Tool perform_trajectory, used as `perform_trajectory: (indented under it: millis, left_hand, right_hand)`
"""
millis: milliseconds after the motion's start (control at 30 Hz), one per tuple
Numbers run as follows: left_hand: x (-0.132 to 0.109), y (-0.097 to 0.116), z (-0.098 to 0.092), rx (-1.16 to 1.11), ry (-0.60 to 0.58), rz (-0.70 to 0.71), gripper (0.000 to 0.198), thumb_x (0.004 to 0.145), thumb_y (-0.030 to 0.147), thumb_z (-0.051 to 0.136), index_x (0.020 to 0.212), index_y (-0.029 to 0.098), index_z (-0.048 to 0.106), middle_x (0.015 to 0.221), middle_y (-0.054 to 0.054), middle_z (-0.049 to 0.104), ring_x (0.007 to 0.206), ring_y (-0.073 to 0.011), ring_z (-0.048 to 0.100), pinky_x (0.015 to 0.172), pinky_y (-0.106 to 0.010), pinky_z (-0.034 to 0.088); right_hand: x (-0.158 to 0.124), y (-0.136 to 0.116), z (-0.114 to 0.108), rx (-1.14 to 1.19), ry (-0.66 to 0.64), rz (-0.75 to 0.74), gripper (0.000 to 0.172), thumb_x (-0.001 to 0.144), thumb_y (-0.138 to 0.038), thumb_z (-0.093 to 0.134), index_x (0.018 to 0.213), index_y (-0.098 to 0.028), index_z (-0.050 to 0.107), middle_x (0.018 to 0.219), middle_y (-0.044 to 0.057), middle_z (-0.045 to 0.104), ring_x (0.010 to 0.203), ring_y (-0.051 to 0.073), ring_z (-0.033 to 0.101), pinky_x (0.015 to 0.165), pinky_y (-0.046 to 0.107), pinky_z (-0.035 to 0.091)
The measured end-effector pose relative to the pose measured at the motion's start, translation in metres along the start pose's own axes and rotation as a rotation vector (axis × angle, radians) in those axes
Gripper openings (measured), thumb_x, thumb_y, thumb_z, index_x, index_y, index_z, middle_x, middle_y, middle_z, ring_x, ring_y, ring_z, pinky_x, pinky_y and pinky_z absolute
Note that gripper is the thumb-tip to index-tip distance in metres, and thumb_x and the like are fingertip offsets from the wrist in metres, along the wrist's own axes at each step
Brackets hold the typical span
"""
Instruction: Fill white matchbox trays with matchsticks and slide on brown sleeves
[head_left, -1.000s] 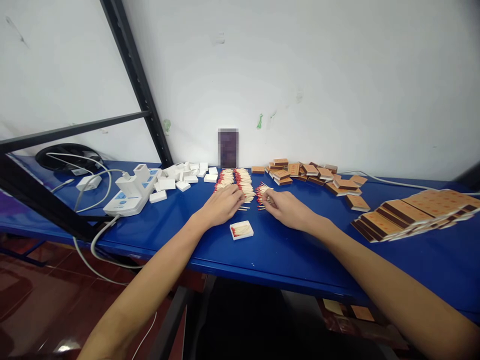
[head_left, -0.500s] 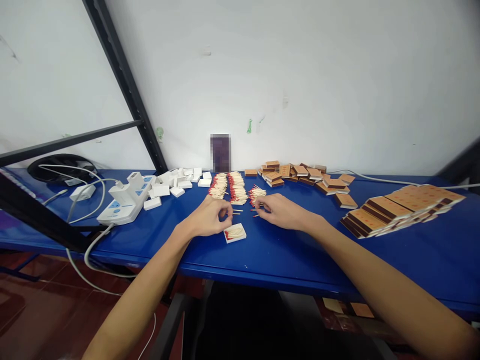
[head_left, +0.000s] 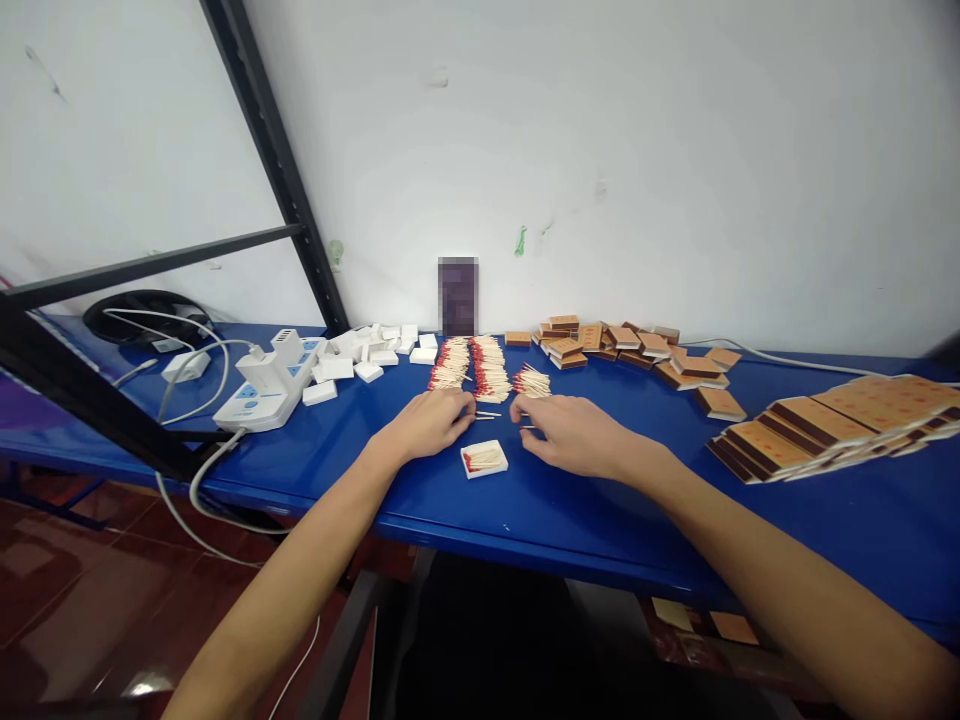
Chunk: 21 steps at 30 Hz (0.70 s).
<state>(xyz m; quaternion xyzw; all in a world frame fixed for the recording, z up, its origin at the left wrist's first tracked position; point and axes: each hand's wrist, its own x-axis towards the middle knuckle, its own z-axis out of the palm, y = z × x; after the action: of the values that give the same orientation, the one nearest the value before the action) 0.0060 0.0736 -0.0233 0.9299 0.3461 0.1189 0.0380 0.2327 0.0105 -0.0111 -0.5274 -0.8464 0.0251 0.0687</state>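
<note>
My left hand (head_left: pixel 433 424) rests low on the table with its fingers curled and the thumb close to the index finger. A couple of loose matches (head_left: pixel 489 414) lie right at its fingertips; what the fingers hold, if anything, is hidden. My right hand (head_left: pixel 566 430) is loosely bent, a gap showing between thumb and index finger, and a loose match (head_left: pixel 527 428) lies in that gap. Between and in front of the hands sits a small white matchbox tray (head_left: pixel 468 474), partly filled with red-tipped matches (head_left: pixel 486 458). Beyond the hands is a small match pile (head_left: pixel 533 381).
Two long rows of matches (head_left: pixel 490 368) stretch toward the wall. White trays (head_left: pixel 352 345) lie heaped at left beside a power strip (head_left: pixel 259 400) with cables. Matchbox sleeves (head_left: pixel 630 342) are piled back right, flattened stacks (head_left: pixel 825 420) farther right. A black frame post (head_left: pixel 277 150) rises left.
The view has shifted, moving the scene rightward. My left hand has drawn back from the tray, leaving it fully visible. My right hand has come nearer, its thumb and index finger farther apart.
</note>
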Motion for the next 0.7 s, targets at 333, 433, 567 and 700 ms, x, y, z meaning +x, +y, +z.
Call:
perform_trajectory:
  millis: [333,433,567,700]
  left_hand:
    - [-0.010,0.015,-0.022,-0.472,-0.136,0.014,0.016,0.077,0.028,0.063,0.070,0.015,0.068,0.066,0.002,0.055,0.060,-0.0101,0.044,0.057,-0.024,0.036]
    - [-0.009,0.013,-0.018,-0.409,-0.101,-0.057,0.030,0.084,0.038,0.058,0.068,0.015,0.067,0.059,0.002,0.053,0.055,-0.0098,0.041,0.053,-0.025,0.031]
    - [-0.005,0.009,-0.010,-0.205,0.031,-0.100,0.023,0.087,0.035,0.055,0.082,0.017,0.067,0.056,0.004,0.052,0.053,-0.0114,0.046,0.054,-0.025,0.031]
    - [-0.001,0.006,0.001,-0.059,0.036,-0.015,0.018,0.091,0.028,0.052,0.104,0.020,0.062,0.080,-0.001,0.064,0.071,-0.0162,0.059,0.065,-0.026,0.039]
  right_hand:
    - [0.000,0.017,0.003,-0.088,-0.076,0.028,0.021,0.101,-0.029,0.033,0.091,-0.021,0.050,0.091,0.009,0.068,0.079,0.023,0.062,0.060,0.030,0.031]
    - [-0.001,0.007,0.000,0.034,0.011,-0.048,0.019,0.101,-0.030,0.034,0.094,-0.022,0.050,0.089,0.006,0.067,0.077,0.020,0.060,0.064,0.029,0.033]
    - [-0.004,-0.016,-0.002,0.188,0.036,-0.206,0.016,0.100,-0.029,0.038,0.095,-0.022,0.051,0.082,0.003,0.066,0.071,0.017,0.058,0.064,0.027,0.035]
    - [-0.004,-0.021,-0.002,0.102,0.017,-0.180,0.019,0.100,-0.027,0.036,0.096,-0.021,0.053,0.088,0.005,0.068,0.075,0.018,0.061,0.066,0.028,0.036]
